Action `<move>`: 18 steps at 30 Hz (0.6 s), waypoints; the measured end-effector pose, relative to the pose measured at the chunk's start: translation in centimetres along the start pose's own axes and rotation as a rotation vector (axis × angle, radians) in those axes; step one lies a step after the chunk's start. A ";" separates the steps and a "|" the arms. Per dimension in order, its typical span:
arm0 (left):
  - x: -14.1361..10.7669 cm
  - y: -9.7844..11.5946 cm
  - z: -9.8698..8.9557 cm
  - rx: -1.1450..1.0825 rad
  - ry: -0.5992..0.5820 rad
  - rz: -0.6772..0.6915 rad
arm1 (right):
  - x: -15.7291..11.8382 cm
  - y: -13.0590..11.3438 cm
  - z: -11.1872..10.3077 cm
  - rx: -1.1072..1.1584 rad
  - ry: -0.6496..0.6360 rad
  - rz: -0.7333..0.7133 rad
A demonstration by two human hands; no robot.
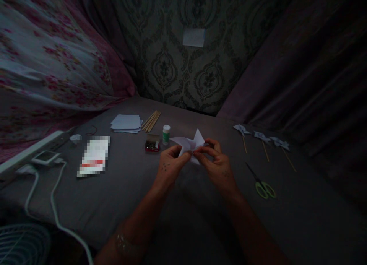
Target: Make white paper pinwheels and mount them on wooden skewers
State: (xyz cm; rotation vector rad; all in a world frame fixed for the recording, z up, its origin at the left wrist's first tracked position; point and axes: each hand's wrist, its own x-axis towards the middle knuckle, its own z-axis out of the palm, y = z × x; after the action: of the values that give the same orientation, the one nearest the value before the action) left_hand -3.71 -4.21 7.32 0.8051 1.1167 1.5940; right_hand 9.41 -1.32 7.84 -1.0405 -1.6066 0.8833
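While pinched between both hands, shown at centre above a grey cloth-covered surface (183, 223): a white folded-paper pinwheel (197, 138) with flared points. Grasped at one side by the left hand (168, 165), with thumb laid toward the middle; grasped opposite by the right hand (216, 163), with thumb and fingertips closed near the centre. Impossible to tell: presence of any pin in that grip. Judged in hand: gathering and fixing the points at the centre. Judged necessary for the next move: firm pressure on the layered middle, without creasing the outer points. Note just beyond the left hand an open red cardboard box of small metallic pieces (152, 144) and, standing beside it, a white-capped green cylindrical tube (166, 135), both near enough to be knocked. Farther back: pale wooden sticks (151, 121) beside a stack of white paper sheets (126, 123). At right, well apart: three white paper pinwheels on thin sticks (261, 137) and yellow-green-handled scissors (262, 186). At far left: a white power strip (11, 165).
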 end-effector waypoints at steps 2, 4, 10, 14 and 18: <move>0.0 0.0 0.0 -0.006 -0.015 0.000 | 0.0 0.0 -0.1 0.020 -0.007 0.011; 0.0 -0.1 0.0 -0.008 -0.022 0.004 | 0.0 -0.1 -0.1 0.038 -0.018 0.026; -0.1 0.1 0.0 0.000 -0.036 0.017 | 0.0 -0.3 -0.3 0.059 -0.041 0.059; -0.2 0.2 0.0 -0.002 -0.032 0.007 | 0.0 -0.5 -0.5 0.071 -0.047 0.078; -0.2 0.2 0.0 0.009 -0.037 0.025 | 0.0 -0.6 -0.6 0.064 -0.059 0.088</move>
State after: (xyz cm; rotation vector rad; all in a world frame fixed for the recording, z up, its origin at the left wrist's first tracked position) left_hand -3.71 -4.43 7.56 0.8545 1.0925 1.5899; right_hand 9.88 -1.49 8.53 -1.0554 -1.5812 1.0264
